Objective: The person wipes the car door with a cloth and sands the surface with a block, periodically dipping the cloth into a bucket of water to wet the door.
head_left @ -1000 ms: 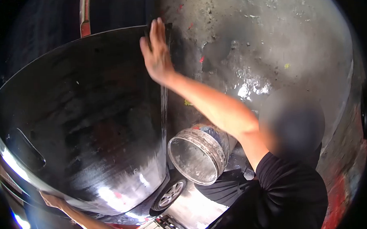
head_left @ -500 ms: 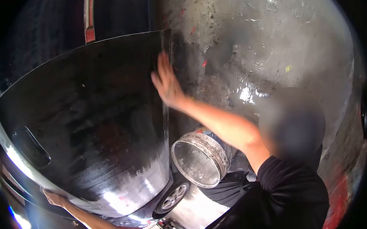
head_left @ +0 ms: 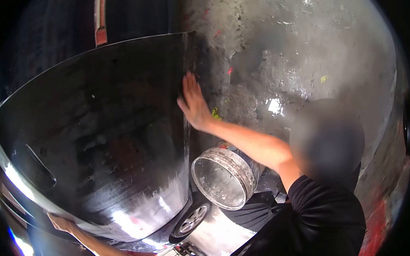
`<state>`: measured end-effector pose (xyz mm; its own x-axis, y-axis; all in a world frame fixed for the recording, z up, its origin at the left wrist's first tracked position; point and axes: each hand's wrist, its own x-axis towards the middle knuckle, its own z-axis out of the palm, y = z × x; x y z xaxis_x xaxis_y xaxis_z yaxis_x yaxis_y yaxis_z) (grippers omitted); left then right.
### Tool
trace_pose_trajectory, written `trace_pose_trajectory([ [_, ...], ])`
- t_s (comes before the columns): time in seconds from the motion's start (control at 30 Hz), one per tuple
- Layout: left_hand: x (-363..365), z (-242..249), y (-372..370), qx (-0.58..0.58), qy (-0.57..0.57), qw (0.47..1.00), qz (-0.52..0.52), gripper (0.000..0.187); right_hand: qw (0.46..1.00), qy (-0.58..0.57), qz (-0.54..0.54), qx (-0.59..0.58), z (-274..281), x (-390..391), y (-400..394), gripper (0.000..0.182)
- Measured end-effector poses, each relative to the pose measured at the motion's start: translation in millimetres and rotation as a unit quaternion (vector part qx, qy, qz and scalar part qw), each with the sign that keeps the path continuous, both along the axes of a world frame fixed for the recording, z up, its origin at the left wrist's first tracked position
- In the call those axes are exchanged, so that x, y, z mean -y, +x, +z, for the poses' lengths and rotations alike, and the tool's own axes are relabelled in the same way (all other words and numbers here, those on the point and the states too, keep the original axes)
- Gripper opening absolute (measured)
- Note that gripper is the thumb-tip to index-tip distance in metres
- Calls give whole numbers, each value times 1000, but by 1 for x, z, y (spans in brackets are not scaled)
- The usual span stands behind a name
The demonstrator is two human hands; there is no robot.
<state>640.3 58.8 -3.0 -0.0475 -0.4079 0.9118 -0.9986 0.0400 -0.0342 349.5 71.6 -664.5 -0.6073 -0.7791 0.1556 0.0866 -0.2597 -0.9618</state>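
Note:
A large dark car panel (head_left: pixel 101 127), with a pale, worn-looking patch at its lower part, fills the left half of the view. Over its right edge my right hand (head_left: pixel 196 103) is spread, holding nothing; whether the palm touches the surface is unclear. At the panel's lower-left rim my left hand (head_left: pixel 61 223) is curled round the edge, its fingertips partly hidden. Below my right forearm a round, stained bucket (head_left: pixel 225 178) lies tilted, its opening toward the panel.
A wheel (head_left: pixel 190 221) stands under the panel's lower right. Grey, wet-looking floor (head_left: pixel 274 44) spreads at the upper right. A yellow-green scrap (head_left: pixel 216 113) lies near my right wrist. A blurred round shape (head_left: pixel 327 141) is beside my black sleeve. A red strip (head_left: pixel 100 23) is at the top.
My right hand has moved down and slightly right along the panel's edge. The yellow-green scrap now shows more beside the wrist. My left hand keeps its place.

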Motion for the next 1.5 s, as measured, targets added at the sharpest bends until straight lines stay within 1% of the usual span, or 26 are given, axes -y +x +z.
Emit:
trace_pose_trajectory([
  [0.07, 1, 1, 4, -7, 6, 1000, -4, 53, 992, -34, -100, 71, 11, 43, -65, 73],
  [0.13, 1, 6, 2, -13, 9, 1000, -8, 53, 987, -43, -131, 82, 12, 70, -119, 71],
  [0.2, -2, 4, 7, 37, 6, 999, 4, 54, 987, -45, -138, 71, 16, 55, -93, 71],
  [0.27, 1, 3, 4, 9, 7, 1000, 0, 54, 997, -6, -78, 14, 10, 20, -22, 71],
  [0.37, 1, 6, 8, -11, 10, 1000, -3, 54, 999, 12, -51, -9, 5, 7, -15, 71],
  [0.4, 2, 6, 8, -9, 10, 1000, -4, 53, 999, 16, -50, -3, 7, 22, -40, 71],
  [0.43, 4, 5, 5, -3, 15, 1000, -2, 53, 995, 0, -93, 33, 14, 51, -89, 71],
  [0.47, 3, 1, 2, -11, 15, 1000, 3, 53, 988, -16, -135, 67, 14, 64, -114, 72],
  [0.5, -1, 2, 0, -19, 12, 1000, 8, 54, 989, -14, -133, 71, 12, 58, -105, 72],
  [0.57, -4, 2, 3, -9, 10, 1000, 8, 54, 995, -11, -72, 64, 12, 47, -95, 75],
  [0.6, -1, 1, 2, 7, 15, 1000, 14, 54, 998, -4, -59, 36, 5, 33, -58, 74],
  [0.67, -3, -1, -1, -5, 14, 1000, 21, 54, 999, 23, 45, 10, -3, -3, -3, 76],
  [0.73, 1, 10, 12, 22, 13, 999, 26, 54, 1000, 29, -4, 4, -1, 11, -26, 75],
  [0.77, 0, 5, 5, 28, 20, 999, 30, 54, 998, -2, -44, 33, 4, 23, -55, 74],
  [0.83, -6, -11, -21, -76, 15, 997, 3, 56, 992, -36, -109, 61, 15, 54, -109, 71],
  [0.87, -9, -6, -18, -72, 15, 997, 6, 56, 992, -35, -106, 65, 16, 50, -99, 71],
  [0.93, -6, -2, -5, 17, 5, 1000, 20, 57, 994, -50, -75, 67, 19, 39, -77, 72],
  [1.0, -2, 2, 0, 0, 7, 1000, 7, 56, 997, -42, 2, 71, 19, 6, -24, 75],
  [1.07, -3, 0, -1, -8, 10, 1000, -3, 56, 997, -44, -34, 60, 17, 9, -27, 73],
  [1.13, -5, -5, -14, -49, 17, 999, 2, 56, 983, -73, -116, 122, 30, 44, -84, 72],
  [1.17, -1, -3, -12, -42, 21, 999, 5, 56, 980, -73, -141, 119, 36, 53, -110, 70],
  [1.2, 1, 4, -3, -6, 12, 1000, 18, 56, 981, -71, -139, 118, 35, 59, -111, 70],
  [1.23, -3, 5, -1, 24, 0, 999, 29, 55, 984, -66, -117, 117, 33, 54, -103, 70],
  [1.37, -9, -10, -17, -7, 7, 1000, 14, 55, 997, -38, 6, 67, 8, 0, -15, 71],
  [1.4, -8, -5, -9, -17, 10, 1000, 6, 54, 997, -38, 5, 68, 10, 6, -26, 71],
  [1.5, -4, -5, -12, -11, 19, 1000, 15, 54, 986, -75, -110, 96, 21, 41, -105, 70],
])
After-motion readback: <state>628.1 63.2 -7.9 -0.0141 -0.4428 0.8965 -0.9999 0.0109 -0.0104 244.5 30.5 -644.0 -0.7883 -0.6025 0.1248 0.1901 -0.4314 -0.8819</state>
